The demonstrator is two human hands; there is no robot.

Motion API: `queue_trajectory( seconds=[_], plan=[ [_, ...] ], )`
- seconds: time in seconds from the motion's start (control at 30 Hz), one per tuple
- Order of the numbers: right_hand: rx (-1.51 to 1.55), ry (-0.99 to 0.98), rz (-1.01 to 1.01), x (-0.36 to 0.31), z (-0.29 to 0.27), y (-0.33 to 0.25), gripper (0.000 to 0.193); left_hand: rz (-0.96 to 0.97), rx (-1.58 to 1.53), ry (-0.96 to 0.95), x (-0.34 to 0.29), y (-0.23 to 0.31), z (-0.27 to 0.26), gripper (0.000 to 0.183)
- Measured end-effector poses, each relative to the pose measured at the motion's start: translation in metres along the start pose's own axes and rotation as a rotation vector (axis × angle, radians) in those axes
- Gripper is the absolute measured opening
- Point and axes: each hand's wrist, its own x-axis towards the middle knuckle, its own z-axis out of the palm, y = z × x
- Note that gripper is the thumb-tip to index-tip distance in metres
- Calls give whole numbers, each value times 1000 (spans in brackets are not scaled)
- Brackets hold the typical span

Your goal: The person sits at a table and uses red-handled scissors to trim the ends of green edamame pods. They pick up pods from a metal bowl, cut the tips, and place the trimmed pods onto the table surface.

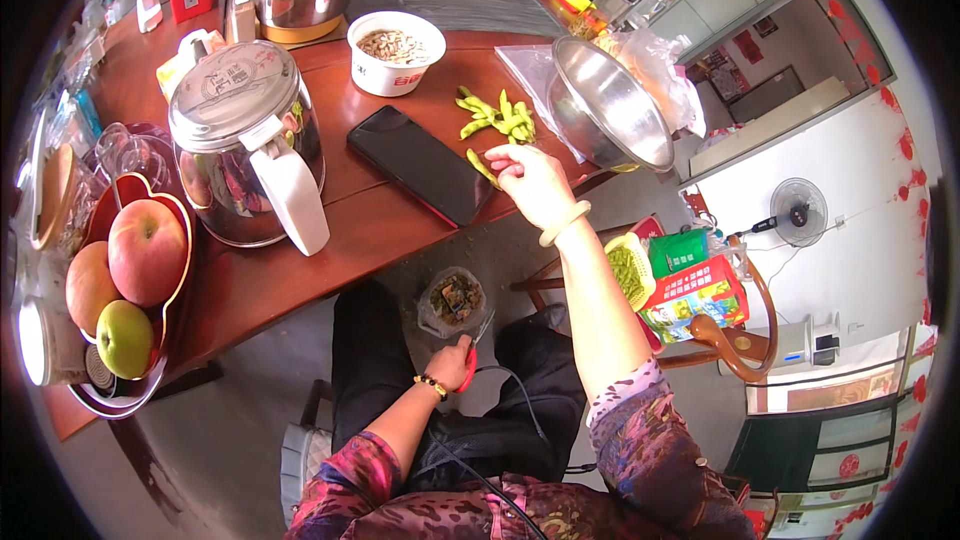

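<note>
My right hand [535, 185] reaches over the table's front edge, its thumb and fingers closed at a green soybean pod [482, 168] beside a black smartphone [415, 160]. A small heap of similar green pods [497, 118] lies just beyond on the tabletop. Low between my knees, my left hand [448, 365] is wrapped round a pair of scissors [472, 365] with red handles. The blades point up toward a plastic-lined bin [450, 302] with dark scraps in it.
A steel bowl [620, 105] leans tilted at the table's right edge. A white tub [395, 55], a steel jug [240, 140] and a fruit tray [180, 310] stand on the table [345, 240]. On the right, a chair bears a yellow-green basket [630, 270] and packages.
</note>
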Motion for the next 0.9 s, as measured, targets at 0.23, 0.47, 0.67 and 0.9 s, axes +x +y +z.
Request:
queue_trajectory(
  seconds=[0.23,0.47,0.67,0.9],
  plan=[
    [-99,-15,-51,-7,-2,-4,23,-3,8,-36,-3,6,-6,27],
    [605,40,252,-57,-6,23,15,54,-137,110,3,-9,1,36],
    [1320,-16,620,-181,26,83,16,181,-621,55,1,11,-12,47],
    [1345,-99,780,-244,86,128,18,206,-364,36,2,5,-1,45]
  ],
)
